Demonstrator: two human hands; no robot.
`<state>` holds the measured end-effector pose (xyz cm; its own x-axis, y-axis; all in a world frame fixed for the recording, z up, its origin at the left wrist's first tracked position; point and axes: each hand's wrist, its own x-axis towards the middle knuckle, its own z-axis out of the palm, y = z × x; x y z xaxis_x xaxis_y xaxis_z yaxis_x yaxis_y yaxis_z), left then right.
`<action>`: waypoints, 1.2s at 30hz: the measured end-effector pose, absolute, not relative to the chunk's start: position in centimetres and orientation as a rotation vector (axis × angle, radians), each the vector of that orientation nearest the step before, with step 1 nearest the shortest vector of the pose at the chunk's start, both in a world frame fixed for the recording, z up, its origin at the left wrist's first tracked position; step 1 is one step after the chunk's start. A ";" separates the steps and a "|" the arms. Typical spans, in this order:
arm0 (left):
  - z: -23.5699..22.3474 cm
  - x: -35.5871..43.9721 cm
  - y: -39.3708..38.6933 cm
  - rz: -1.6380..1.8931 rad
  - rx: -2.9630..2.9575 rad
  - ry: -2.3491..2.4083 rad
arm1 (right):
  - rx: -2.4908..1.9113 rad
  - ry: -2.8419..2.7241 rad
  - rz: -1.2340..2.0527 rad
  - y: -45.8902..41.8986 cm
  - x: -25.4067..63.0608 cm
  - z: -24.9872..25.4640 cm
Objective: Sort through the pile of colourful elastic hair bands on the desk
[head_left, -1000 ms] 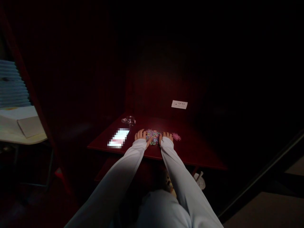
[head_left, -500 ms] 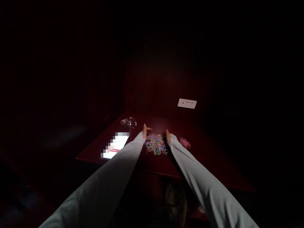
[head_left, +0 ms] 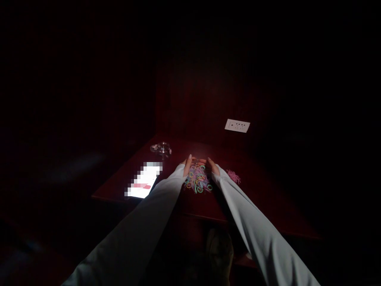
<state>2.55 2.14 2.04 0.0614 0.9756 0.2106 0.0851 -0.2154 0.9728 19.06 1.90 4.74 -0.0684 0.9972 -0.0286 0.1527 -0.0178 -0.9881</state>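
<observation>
A heap of small elastic hair ties in many colours lies on the dark red table between my forearms. My left hand curves around its far left side, thumb up and fingers stretched inward. From the other side, my right hand does the same at the far right. The fingertips of both hands come close together behind the heap, partly hidden by it. Neither hand grips anything. To the right of my right hand sits a smaller heap of thin pink bands.
A phone or tablet with a bright screen lies left of my left forearm. Behind it stands a clear round container with small pale pieces by it. A white socket plate is on the back wall. The surroundings are very dark.
Both hands have moved closer together behind the heap, the fingers now nearly meeting. The far edge of the hair ties is gathered in a little. The view has shifted slightly.
</observation>
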 end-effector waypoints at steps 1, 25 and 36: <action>2.3 2.7 2.0 1.310 1.429 1.144 | -1.254 -1.361 1.220 1.6 19.3 4.8; 2.6 0.9 0.3 0.983 2.537 1.131 | -1.667 -1.952 -0.133 -3.8 20.9 2.3; 3.0 0.7 -0.1 0.934 2.463 1.209 | -1.825 -1.775 0.067 -5.7 20.3 1.8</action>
